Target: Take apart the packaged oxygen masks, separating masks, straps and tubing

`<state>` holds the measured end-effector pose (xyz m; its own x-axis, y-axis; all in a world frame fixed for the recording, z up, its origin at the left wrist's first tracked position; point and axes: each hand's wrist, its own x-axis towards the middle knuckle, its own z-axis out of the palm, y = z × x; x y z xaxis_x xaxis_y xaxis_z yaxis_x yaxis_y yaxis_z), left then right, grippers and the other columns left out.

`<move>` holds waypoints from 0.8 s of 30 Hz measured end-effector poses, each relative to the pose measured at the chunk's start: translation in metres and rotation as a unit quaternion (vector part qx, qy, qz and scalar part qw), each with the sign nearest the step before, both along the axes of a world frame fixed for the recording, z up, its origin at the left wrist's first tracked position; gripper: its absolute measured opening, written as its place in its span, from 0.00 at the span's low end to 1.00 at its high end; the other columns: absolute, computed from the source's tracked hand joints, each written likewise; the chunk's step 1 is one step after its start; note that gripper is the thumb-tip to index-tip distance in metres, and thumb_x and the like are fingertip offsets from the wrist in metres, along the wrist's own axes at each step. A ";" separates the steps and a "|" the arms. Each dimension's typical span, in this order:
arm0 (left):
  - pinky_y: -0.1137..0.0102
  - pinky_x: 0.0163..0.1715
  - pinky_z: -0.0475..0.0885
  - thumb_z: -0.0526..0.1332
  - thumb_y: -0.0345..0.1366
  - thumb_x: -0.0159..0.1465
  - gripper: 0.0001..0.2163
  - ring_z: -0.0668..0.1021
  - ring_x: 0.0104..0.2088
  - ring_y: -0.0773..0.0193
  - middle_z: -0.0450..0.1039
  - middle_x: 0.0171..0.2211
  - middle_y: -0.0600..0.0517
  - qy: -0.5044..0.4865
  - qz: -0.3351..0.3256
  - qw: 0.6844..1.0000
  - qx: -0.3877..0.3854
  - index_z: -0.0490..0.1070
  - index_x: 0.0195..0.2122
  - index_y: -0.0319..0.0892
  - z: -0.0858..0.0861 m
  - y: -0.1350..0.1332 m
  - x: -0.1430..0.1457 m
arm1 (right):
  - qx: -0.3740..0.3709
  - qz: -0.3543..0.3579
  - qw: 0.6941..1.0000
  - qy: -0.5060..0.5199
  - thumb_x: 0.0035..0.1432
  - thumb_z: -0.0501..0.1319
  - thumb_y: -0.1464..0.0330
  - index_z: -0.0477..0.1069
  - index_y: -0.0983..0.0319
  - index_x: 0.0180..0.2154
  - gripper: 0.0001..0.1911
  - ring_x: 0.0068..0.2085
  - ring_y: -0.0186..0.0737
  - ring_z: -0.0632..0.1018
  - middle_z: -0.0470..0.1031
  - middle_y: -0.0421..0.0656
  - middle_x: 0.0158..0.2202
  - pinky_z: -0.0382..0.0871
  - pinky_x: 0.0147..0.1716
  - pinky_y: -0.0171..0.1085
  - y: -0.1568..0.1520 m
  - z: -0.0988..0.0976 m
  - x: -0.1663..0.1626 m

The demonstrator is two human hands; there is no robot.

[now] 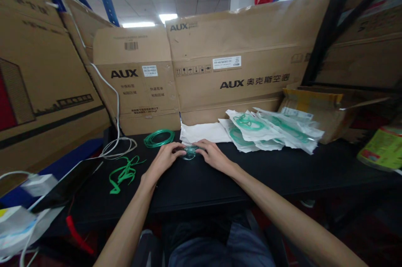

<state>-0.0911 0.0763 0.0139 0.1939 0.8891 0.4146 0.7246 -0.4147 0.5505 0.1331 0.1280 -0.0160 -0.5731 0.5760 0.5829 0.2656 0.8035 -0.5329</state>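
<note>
A clear green plastic mask (190, 152) is low over the black table, between my two hands. My left hand (168, 156) grips its left side with thumb and fingers closed. On the opposite side, my right hand (213, 154) pinches the edge in the same way. Fine details of the mask are too small to make out. Close behind my left hand lies a coil of green tubing (159, 138). A white paper pouch (204, 133) lies flat just beyond both hands.
Several white pouches with green contents (251, 126) are piled at the right. Loose green strips (123, 174) and a white cable (117, 147) lie at the left. Cardboard panels (232, 86) wall off the back. An opened carton (326, 107) and a yellow-green packet (381, 149) stand far right.
</note>
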 end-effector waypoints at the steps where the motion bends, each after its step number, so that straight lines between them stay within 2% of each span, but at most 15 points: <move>1: 0.66 0.45 0.72 0.66 0.39 0.63 0.09 0.81 0.42 0.55 0.83 0.41 0.50 0.000 -0.001 1.000 0.000 0.80 0.42 0.45 0.000 0.000 0.000 | 0.001 0.001 1.000 -0.001 0.67 0.58 0.74 0.73 0.58 0.58 0.20 0.55 0.47 0.76 0.77 0.50 0.53 0.68 0.58 0.46 0.000 0.000 0.001; 6: 0.66 0.45 0.72 0.65 0.40 0.63 0.08 0.82 0.42 0.55 0.82 0.40 0.51 -0.003 -0.003 1.000 0.000 0.80 0.41 0.45 -0.004 0.003 0.000 | 0.005 0.031 0.999 -0.009 0.66 0.60 0.73 0.74 0.57 0.57 0.19 0.56 0.45 0.77 0.78 0.48 0.54 0.68 0.58 0.43 -0.001 0.002 0.005; 11: 0.66 0.44 0.74 0.65 0.42 0.63 0.10 0.82 0.41 0.55 0.82 0.40 0.50 0.000 0.000 1.000 -0.003 0.80 0.42 0.45 -0.006 0.004 -0.001 | 0.002 0.023 1.000 0.002 0.66 0.60 0.71 0.74 0.60 0.57 0.18 0.55 0.49 0.78 0.79 0.51 0.53 0.69 0.57 0.48 -0.001 0.002 0.001; 17: 0.65 0.49 0.73 0.63 0.40 0.65 0.10 0.81 0.47 0.55 0.82 0.45 0.49 -0.003 -0.011 1.000 -0.005 0.81 0.44 0.45 -0.003 0.000 -0.003 | 0.010 0.048 0.999 -0.001 0.67 0.59 0.73 0.74 0.59 0.57 0.18 0.57 0.47 0.77 0.79 0.49 0.54 0.68 0.59 0.47 -0.001 0.004 0.002; 21: 0.64 0.51 0.72 0.63 0.41 0.65 0.11 0.81 0.47 0.54 0.82 0.45 0.48 0.004 0.010 1.000 0.008 0.81 0.44 0.46 0.002 -0.002 -0.004 | 0.007 0.042 0.999 0.001 0.66 0.59 0.71 0.73 0.58 0.58 0.20 0.57 0.48 0.77 0.78 0.50 0.56 0.68 0.60 0.50 -0.002 0.000 0.001; 24: 0.63 0.52 0.71 0.58 0.45 0.69 0.14 0.80 0.49 0.54 0.82 0.46 0.48 0.007 0.050 0.998 0.029 0.80 0.46 0.45 0.009 -0.006 -0.006 | 0.008 0.038 0.999 0.008 0.65 0.61 0.70 0.67 0.58 0.63 0.25 0.59 0.50 0.75 0.75 0.51 0.59 0.66 0.61 0.52 -0.003 -0.004 0.000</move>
